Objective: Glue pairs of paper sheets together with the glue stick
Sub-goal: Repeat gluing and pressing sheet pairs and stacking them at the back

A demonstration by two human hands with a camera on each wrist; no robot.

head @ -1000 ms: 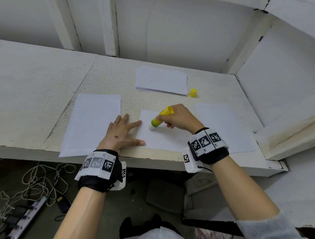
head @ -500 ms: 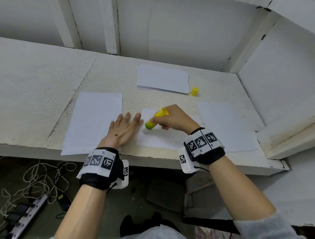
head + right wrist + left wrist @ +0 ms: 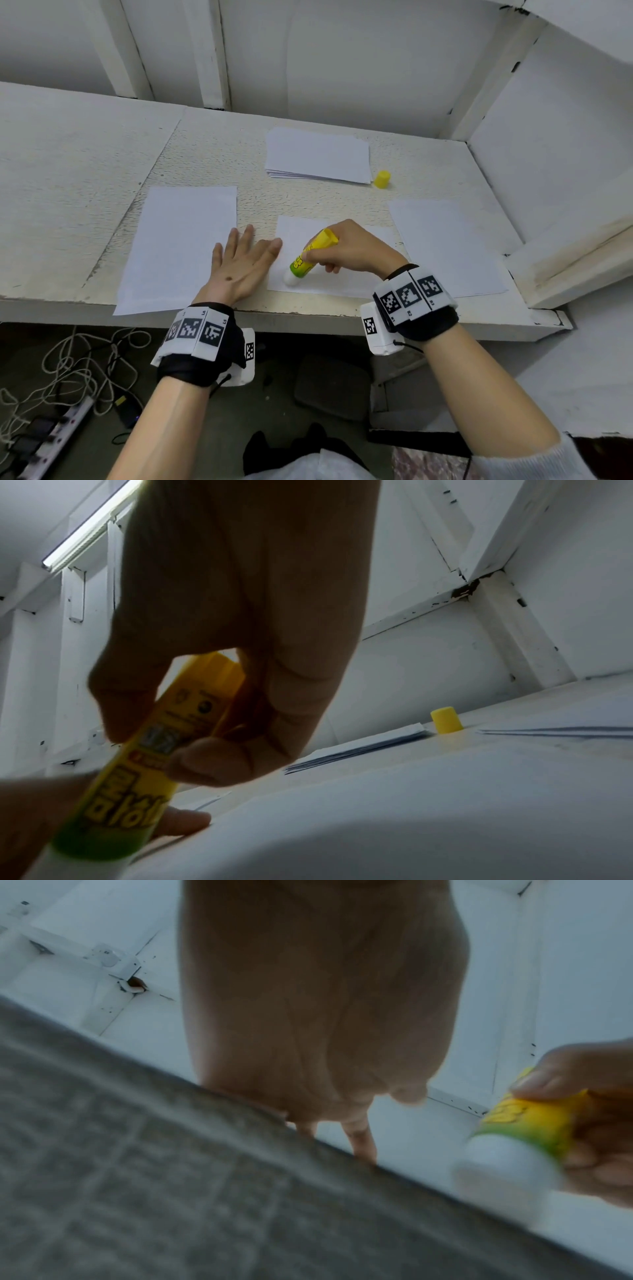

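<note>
The right hand (image 3: pixel 352 248), its grip pinching the yellow-and-green plastic glue stick (image 3: pixel 310 257), has drawn the white tip down to the near-left corner of the small white paper sheet (image 3: pixel 342 277), left hand (image 3: pixel 239 263) spread flat beside it, so this gluing pass seems nearly done.

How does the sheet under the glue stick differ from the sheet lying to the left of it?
The middle sheet has the glue stick tip on it, held by the right hand; the left sheet has no glue stick on it. The left hand lies flat between them, fingertips at the middle sheet's edge. The left sheet overhangs the table edge; the middle one does not. Both are plain white.
</note>
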